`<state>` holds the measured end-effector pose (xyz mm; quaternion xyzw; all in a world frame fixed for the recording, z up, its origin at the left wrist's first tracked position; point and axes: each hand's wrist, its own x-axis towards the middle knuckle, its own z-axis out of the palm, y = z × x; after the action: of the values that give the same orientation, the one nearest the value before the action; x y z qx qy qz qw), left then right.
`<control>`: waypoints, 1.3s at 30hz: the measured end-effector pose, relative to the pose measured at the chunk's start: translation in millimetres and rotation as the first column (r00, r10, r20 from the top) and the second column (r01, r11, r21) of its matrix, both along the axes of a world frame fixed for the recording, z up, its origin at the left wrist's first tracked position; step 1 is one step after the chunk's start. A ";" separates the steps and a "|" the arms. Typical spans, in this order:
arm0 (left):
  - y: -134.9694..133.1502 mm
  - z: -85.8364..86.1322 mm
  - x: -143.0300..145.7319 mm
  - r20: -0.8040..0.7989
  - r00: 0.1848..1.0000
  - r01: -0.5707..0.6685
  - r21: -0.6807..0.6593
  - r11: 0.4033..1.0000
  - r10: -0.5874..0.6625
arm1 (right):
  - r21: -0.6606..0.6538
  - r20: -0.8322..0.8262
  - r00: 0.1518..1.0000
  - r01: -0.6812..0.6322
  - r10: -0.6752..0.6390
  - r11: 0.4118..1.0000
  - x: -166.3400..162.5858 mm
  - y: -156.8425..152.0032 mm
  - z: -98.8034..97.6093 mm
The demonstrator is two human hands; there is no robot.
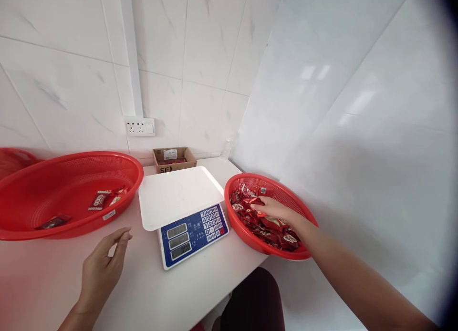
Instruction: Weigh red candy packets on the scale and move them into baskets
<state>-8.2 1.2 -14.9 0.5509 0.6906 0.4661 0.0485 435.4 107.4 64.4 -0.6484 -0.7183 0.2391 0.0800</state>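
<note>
My right hand (274,209) reaches into the red plastic basket (307,252) on the right. Its fingers close around a shiny red packet (253,201) at the top of a heap of small, mostly red wrapped packets (282,240). Parts of those fingers are hidden by the wrappers. Over the white table, my left hand (105,262) has its thumb and forefinger pinched together, with nothing visible in them. It is left of the digital scale (195,233), apart from it. The white weighing pan (182,195) carries nothing.
A larger red basket (138,176) stands at the left with a few wrapped packets (99,200) inside. Behind the scale is an open cardboard box (175,167) against the tiled wall. A clear glass (226,149) stands in the back corner. A socket (140,127) is on the wall.
</note>
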 end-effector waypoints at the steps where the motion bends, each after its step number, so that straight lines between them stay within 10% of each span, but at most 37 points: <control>1: 0.3 -0.4 0.1 0.006 1.000 0.004 -0.004 1.000 -0.004 | 0.005 0.036 0.999 -0.002 0.001 1.000 1.8 2.0 -4.1; 10: 2.0 0.5 3.5 0.041 0.998 0.039 -0.014 0.999 -0.039 | 0.070 0.207 0.978 -0.026 0.011 0.997 -9.3 3.1 -39.7; 19: 3.2 0.0 2.5 0.044 0.995 0.090 0.042 0.995 -0.092 | 0.248 0.073 0.990 0.103 -0.125 0.963 -3.0 15.8 15.5; 29: 0.4 -1.6 2.0 0.099 0.986 0.130 0.067 0.989 -0.137 | 0.043 -0.510 0.859 -0.024 0.043 0.999 -137.0 31.4 35.6; 39: -0.1 -2.7 3.0 0.092 0.984 0.150 0.062 0.987 -0.156 | 0.015 -0.482 0.870 -0.107 0.101 0.994 -174.0 56.1 9.5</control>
<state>-5.2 1.1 -17.6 0.5802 0.6301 0.5058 0.1024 261.4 163.6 73.8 -0.5292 -0.7083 0.4013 0.2393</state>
